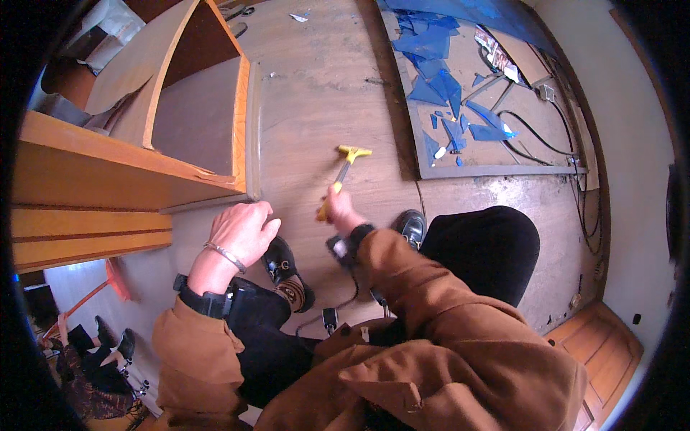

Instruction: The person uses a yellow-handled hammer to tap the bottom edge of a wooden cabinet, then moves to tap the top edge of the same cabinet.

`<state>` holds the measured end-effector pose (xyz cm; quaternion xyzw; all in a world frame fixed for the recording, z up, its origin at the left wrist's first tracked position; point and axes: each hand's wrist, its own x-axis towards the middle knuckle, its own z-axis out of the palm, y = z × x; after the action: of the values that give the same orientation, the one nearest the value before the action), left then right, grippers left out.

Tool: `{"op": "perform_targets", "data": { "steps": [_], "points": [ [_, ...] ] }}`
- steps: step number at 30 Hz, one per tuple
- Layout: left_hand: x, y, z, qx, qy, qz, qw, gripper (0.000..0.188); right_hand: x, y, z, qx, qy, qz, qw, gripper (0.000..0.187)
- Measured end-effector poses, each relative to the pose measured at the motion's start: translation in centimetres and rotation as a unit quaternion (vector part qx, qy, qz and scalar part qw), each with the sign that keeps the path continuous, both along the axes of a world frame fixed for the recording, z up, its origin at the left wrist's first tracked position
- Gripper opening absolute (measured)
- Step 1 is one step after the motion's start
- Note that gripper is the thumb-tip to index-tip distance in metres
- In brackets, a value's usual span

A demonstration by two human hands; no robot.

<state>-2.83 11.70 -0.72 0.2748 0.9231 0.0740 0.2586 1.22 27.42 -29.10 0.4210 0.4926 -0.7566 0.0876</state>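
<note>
My right hand (343,210) grips the yellow handle of a scraper (344,167), whose yellow head points away from me over the brown wooden floor (323,86). My left hand (243,230) rests with fingers curled at the lower corner of a grey panel (208,126) set in a wooden cabinet frame (93,165). A metal bracelet sits on my left wrist. Both arms wear brown sleeves. My black shoes (284,262) are below the hands.
A grey board (496,171) to the right carries several torn blue film pieces (438,82), with black cables (546,144) beside it. A white wall runs along the far right. Wooden planks lie at the left, and an orange tool (115,276) lies lower left.
</note>
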Motion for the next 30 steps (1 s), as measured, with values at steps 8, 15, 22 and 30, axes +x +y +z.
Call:
{"op": "perform_targets", "data": {
  "steps": [8, 15, 22, 30],
  "points": [
    [0.2, -0.3, 0.0, 0.019, -0.008, 0.004, 1.0, 0.023, -0.7, -0.2, -0.4, 0.0, -0.038, 0.048, 0.998, 0.053],
    [-0.2, -0.1, -0.3, 0.016, -0.011, -0.006, 1.0, 0.025, 1.4, -2.1, 0.4, 0.029, -0.075, 0.099, 0.992, 0.041],
    [-0.1, -0.5, -1.0, 0.008, -0.017, -0.007, 1.0, 0.025, 0.7, -4.6, 0.8, 0.032, 0.006, 0.147, 0.989, 0.049],
    [-0.4, -0.7, -1.1, 0.001, -0.005, -0.022, 1.0, 0.028, 1.4, -4.1, 0.4, 0.072, -0.063, 0.154, 0.983, 0.052]
  ]
}}
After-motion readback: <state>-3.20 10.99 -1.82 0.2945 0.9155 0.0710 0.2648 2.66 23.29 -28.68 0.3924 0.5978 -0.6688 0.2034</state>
